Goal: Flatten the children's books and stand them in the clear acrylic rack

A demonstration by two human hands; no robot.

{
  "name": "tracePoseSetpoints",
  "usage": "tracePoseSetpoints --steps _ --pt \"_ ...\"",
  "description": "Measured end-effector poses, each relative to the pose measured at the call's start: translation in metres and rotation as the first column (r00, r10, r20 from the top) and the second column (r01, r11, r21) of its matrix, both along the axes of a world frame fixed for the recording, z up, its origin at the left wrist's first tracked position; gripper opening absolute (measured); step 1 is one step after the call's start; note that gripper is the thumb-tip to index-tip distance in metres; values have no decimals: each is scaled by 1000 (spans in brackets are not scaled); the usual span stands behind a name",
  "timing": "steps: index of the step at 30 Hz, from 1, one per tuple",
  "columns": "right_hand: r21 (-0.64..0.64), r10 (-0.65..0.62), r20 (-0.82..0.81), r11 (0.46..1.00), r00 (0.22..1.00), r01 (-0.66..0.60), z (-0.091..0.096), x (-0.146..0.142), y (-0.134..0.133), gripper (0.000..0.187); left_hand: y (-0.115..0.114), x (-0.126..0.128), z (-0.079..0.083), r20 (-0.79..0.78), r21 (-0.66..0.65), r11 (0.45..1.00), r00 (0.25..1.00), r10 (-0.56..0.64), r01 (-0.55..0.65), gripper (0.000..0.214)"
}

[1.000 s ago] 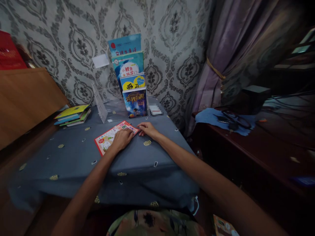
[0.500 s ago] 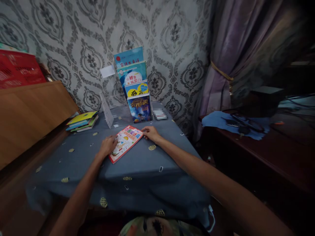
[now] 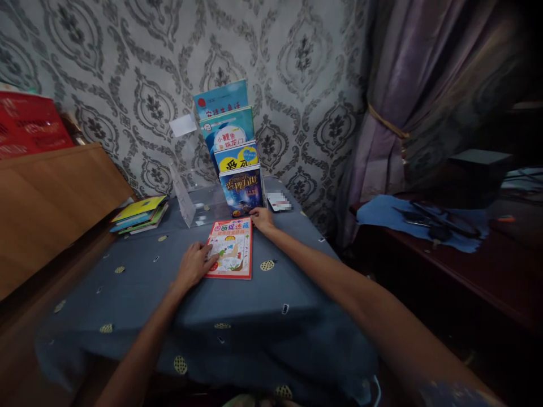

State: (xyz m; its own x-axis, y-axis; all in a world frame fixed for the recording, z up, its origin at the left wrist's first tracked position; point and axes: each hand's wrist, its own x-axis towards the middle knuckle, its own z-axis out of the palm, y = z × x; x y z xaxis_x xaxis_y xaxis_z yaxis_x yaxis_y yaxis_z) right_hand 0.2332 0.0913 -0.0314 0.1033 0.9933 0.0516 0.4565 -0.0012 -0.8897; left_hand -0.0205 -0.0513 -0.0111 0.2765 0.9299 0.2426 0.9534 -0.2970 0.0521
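Head view: red-edged book [image 3: 231, 251] lies straight — slanted earlier. Left hand [image 3: 195, 263] rests open on its left edge; right hand [image 3: 263, 220] is at its top-right corner — grip unclear.

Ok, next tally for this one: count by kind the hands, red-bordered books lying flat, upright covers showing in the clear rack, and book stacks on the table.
Hands: 2 (left hand, right hand)
Red-bordered book: 1
Upright covers showing in the clear rack: 4
Book stack: 1
Total: 8
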Motion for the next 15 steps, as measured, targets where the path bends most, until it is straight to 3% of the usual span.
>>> tracePoseSetpoints --steps 4,8,15 --pt "79 -36 106 996 994 28 1 0 5 22 -7 7 -2 4 -10 990 990 -144 144 50" --pt "136 -56 175 990 983 32 2 -1 6 24 -13 17 -1 26 -87 941 945 -327 328 61" --pt "201 -12 249 979 968 -39 -1 2 -1 29 -19 38 6 -81 2 831 828 -554 556 46"
